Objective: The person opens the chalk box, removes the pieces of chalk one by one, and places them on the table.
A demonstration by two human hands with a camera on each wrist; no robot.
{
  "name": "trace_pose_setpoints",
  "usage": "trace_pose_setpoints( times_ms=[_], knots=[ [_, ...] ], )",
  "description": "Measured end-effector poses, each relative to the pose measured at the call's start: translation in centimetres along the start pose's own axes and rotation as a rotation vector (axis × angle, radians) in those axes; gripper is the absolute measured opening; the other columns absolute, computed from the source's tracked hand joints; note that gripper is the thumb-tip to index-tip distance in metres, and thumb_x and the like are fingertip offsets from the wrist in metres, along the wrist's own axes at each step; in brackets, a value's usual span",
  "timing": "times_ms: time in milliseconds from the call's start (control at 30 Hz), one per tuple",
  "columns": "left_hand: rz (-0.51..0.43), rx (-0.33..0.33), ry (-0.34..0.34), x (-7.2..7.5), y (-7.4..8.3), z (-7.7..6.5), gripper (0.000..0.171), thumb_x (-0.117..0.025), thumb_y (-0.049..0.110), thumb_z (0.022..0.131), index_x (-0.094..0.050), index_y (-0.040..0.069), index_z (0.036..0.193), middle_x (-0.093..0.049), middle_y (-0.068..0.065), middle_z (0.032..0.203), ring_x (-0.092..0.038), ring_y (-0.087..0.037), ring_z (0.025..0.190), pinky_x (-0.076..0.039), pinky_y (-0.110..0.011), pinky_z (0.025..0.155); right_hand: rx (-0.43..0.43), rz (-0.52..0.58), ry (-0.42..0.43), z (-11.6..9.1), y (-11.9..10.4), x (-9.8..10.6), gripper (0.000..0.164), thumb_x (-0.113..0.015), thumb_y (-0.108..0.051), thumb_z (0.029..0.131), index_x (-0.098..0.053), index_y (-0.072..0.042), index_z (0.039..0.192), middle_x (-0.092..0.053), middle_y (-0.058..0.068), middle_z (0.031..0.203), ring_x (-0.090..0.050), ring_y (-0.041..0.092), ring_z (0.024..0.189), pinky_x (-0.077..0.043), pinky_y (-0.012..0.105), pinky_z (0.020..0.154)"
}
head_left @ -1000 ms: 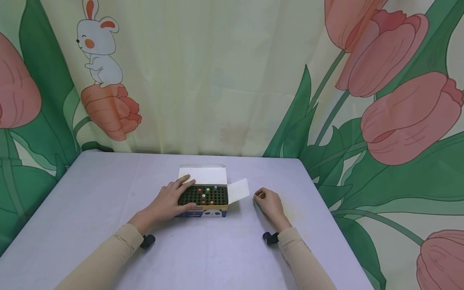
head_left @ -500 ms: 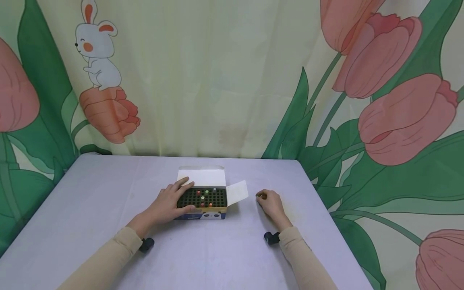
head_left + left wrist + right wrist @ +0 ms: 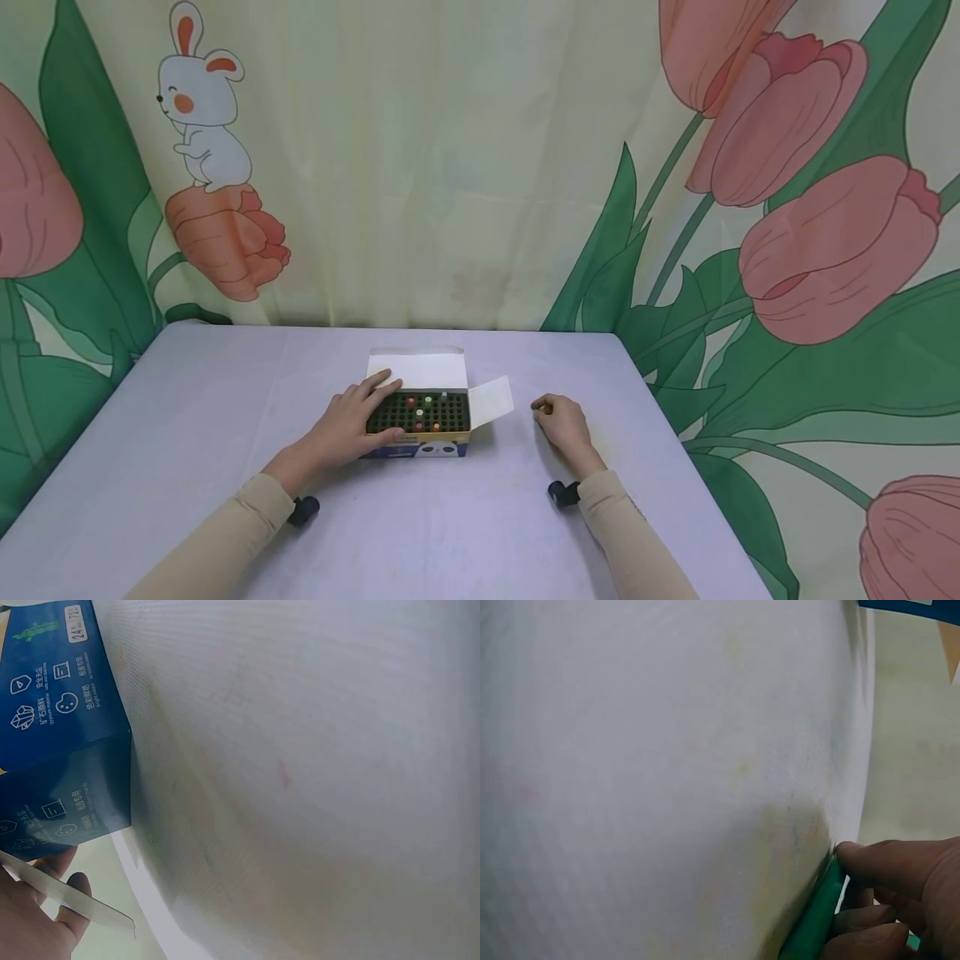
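The box (image 3: 438, 449) stands on the table (image 3: 450, 533) with its lid (image 3: 420, 369) folded back and its side flap (image 3: 491, 402) turned out, so the unpacked state looks settled. In the box, the dark grid (image 3: 453, 415) carries only about six coloured sticks (image 3: 419, 412), scattered among many bare holes; by that count, the grid seems little filled. The left hand (image 3: 347, 425) lies over the box's left end, fingers spread fairly straight to the back edge and thumb along the front, apparently steadying it. Apart from the box, to its right, the right hand (image 3: 562, 423) is curled, thumb and fingers closed around a green stick (image 3: 810, 919), which is not in the grid. Whether it touches the table is unclear.
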State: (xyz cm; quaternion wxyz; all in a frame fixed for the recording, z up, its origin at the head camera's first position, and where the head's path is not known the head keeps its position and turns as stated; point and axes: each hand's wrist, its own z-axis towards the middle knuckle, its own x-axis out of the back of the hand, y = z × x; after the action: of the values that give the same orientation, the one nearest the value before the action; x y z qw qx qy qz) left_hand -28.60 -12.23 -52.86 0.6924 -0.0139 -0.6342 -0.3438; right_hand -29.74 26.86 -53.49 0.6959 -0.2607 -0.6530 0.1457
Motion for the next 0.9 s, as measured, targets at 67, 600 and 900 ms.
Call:
trace_pose_setpoints(
  times_ms=[67,600,900],
  knots=[
    [-0.003,0.003,-0.004,-0.04,-0.01,-0.03,0.088,-0.062,0.07,0.093,-0.037,0.023,0.162,-0.025,-0.008,0.17,-0.048,-0.038,0.135,-0.038,-0.067,0.102,-0.007,-0.015,0.001,-0.09,-0.02,0.06,0.017,-0.066,-0.006,0.095,-0.079,-0.008,0.106,-0.069,0.008,0.096,-0.06,0.023,0.086,-0.05,0.039,0.077],
    [-0.002,0.001,-0.005,0.24,0.23,-0.11,0.088,-0.062,0.069,0.093,-0.037,0.022,0.162,-0.026,-0.009,0.17,-0.048,-0.039,0.136,-0.038,-0.067,0.104,0.004,-0.044,-0.051,-0.02,-0.11,0.47,0.02,-0.066,-0.003,0.092,-0.075,-0.007,0.109,-0.068,0.007,0.091,-0.059,0.022,0.083,-0.049,0.037,0.076],
    [-0.006,0.008,-0.006,0.21,0.22,-0.02,0.088,-0.062,0.07,0.092,-0.037,0.023,0.162,-0.026,-0.008,0.17,-0.047,-0.038,0.136,-0.038,-0.066,0.103,-0.048,-0.03,-0.081,0.32,-0.22,0.54,0.021,-0.066,-0.01,0.093,-0.074,-0.006,0.112,-0.071,0.01,0.099,-0.062,0.025,0.091,-0.053,0.042,0.083]
  ],
)
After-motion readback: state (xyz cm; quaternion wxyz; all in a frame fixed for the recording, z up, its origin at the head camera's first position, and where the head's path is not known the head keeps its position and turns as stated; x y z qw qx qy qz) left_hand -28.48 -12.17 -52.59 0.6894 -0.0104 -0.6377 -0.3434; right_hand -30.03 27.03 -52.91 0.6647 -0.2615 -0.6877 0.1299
